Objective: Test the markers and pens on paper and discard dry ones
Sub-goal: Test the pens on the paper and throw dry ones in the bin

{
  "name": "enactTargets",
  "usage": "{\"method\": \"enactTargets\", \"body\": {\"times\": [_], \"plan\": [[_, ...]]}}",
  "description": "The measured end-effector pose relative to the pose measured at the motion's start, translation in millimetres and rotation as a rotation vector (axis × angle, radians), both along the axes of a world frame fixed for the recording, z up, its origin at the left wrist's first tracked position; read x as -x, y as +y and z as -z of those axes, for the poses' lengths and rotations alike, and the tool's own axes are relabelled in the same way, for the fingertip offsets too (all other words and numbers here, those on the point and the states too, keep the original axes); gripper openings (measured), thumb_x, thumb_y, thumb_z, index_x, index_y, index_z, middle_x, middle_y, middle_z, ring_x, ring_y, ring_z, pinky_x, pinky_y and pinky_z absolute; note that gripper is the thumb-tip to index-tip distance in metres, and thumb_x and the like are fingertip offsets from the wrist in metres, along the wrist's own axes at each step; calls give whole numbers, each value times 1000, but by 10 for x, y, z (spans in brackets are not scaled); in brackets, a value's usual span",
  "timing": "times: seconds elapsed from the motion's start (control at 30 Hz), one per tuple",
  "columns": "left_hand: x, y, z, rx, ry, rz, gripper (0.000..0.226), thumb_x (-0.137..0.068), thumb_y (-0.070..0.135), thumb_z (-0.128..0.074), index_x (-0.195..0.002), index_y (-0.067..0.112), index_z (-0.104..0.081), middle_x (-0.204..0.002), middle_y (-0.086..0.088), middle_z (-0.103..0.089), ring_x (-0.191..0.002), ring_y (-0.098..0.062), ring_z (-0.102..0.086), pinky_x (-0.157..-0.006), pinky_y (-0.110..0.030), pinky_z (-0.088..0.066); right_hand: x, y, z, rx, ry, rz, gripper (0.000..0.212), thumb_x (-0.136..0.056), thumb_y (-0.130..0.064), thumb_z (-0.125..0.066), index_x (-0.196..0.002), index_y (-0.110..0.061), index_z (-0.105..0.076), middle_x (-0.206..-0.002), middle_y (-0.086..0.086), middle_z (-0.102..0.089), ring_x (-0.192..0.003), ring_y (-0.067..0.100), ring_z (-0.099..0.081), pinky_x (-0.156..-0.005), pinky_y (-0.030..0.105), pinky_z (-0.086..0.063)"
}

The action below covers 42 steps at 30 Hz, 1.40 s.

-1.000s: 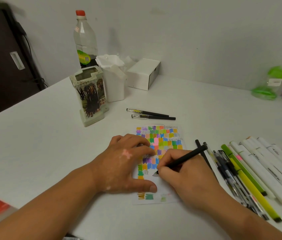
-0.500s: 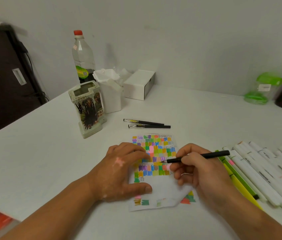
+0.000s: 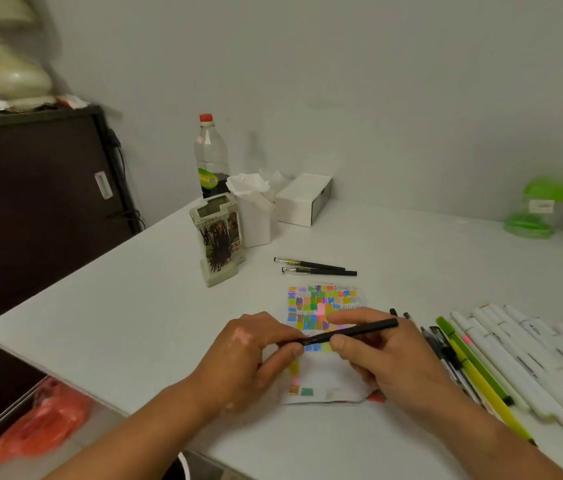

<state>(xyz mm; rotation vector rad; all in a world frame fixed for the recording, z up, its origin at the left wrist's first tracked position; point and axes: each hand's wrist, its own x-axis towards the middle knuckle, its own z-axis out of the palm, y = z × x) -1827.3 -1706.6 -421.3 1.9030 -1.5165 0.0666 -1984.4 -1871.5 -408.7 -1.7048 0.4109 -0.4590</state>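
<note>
1. Half a second ago the left hand (image 3: 249,355) lay flat on the paper (image 3: 325,382); now it has come up to the black pen (image 3: 366,329), which before only the right hand (image 3: 391,355) held
2. Both hands now hold the black pen over the middle of the paper; the pen lies almost level, with its right end a little farther away
3. Thumb and curled fingers of the left hand pinch the left end of the pen; whether this end is a cap or the tip, I cannot tell
4. Thumb and forefinger of the right hand pinch the pen near its middle, and the other fingers are curled below it
5. On the white table (image 3: 134,306) the paper lies near the front edge; its far half is full of small coloured squares and its near right corner is bent up
6. Just right of the paper, a row of markers and pens (image 3: 515,355) lies side by side: dark pens nearest to the paper, then green and yellow ones, then white ones
7. Beyond the paper, two pens (image 3: 314,266) lie close together, apart from the row
8. Far left on the table stand a decorated pen holder (image 3: 217,237), a white container (image 3: 254,209), a bottle with a red cap (image 3: 211,157) and a white box (image 3: 302,199)
</note>
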Motion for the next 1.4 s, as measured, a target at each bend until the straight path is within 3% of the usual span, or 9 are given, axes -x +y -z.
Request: {"method": "enactTargets", "body": {"times": [0.1,0.23,0.33,0.5,0.67,1.0,1.17,1.27,1.4], "plan": [[-57,417,-35,3,73,-123,28,-93,44,-57,-106,28,-76,-91,24,-68,-82,4,-62,-74,-8,-44,59,20,-16,12,-14,-25,30,-80,-20,-82,-103,-37,-74,-63,-1,-61,-48,14,-45,-44,25,-39],[-200,1247,34,-14,155,-356,15,-88,47,-58,-97,45,-70,-91,29,-70,-90,7,-64,-75,-8,-47,123,158,26,287,73,-66,27,-80,-25,-83,-97,-44,-73,-72,-3,-68,-59,7,-58,-60,22,-49],[-248,1943,167,-66,208,-497,13,-87,45,-61,-96,48,-70,-91,30,-70,-86,4,-67,-72,-15,-50,80,493,61,425,72,-152,22,-81,-28,-81,-91,-46,-73,-73,-9,-69,-63,6,-59,-62,13,-46],[-193,2987,528,-190,253,-715,15,-88,48,-59,-96,45,-71,-89,29,-70,-83,7,-66,-67,-17,-49,7,1270,243,512,43,-321,9,-84,-32,-77,-87,-40,-74,-77,-20,-70,-71,6,-64,-62,10,-47],[-168,3607,1093,-384,396,-869,9,-93,44,-60,-89,48,-66,-80,26,-71,-82,8,-66,-64,-7,-43,-85,1850,546,460,35,-496,7,-83,-26,-78,-87,-31,-75,-72,-11,-70,-62,11,-61,-58,11,-43],[-446,3511,2411,-640,808,-981,21,-96,24,-60,-84,18,-77,-84,-1,-75,-83,-18,-68,-75,-28,-53,-332,1903,1302,458,360,-528,6,-82,-32,-76,-82,-35,-72,-68,-27,-63,-61,1,-57,-58,12,-41],[-678,3230,2888,-909,707,-901,32,-101,28,-48,-110,14,-75,-112,-3,-73,-106,-21,-65,-96,-33,-51,-633,1915,1584,458,458,-508,4,-80,-35,-72,-83,-37,-69,-73,-23,-66,-61,2,-59,-57,20,-49],[-815,3067,3164,-1010,667,-875,36,-103,31,-40,-123,21,-68,-124,-3,-66,-115,-23,-60,-96,-30,-49,-812,1959,1730,430,469,-481,8,-78,-36,-69,-85,-34,-70,-73,-19,-67,-63,6,-62,-63,34,-57],[-973,2909,3532,-1218,571,-783,39,-100,40,-41,-115,16,-68,-116,-10,-67,-104,-28,-64,-89,-34,-53,-1023,1968,1910,437,495,-476,5,-82,-40,-70,-86,-38,-68,-73,-22,-66,-68,2,-63,-63,31,-58]]}}
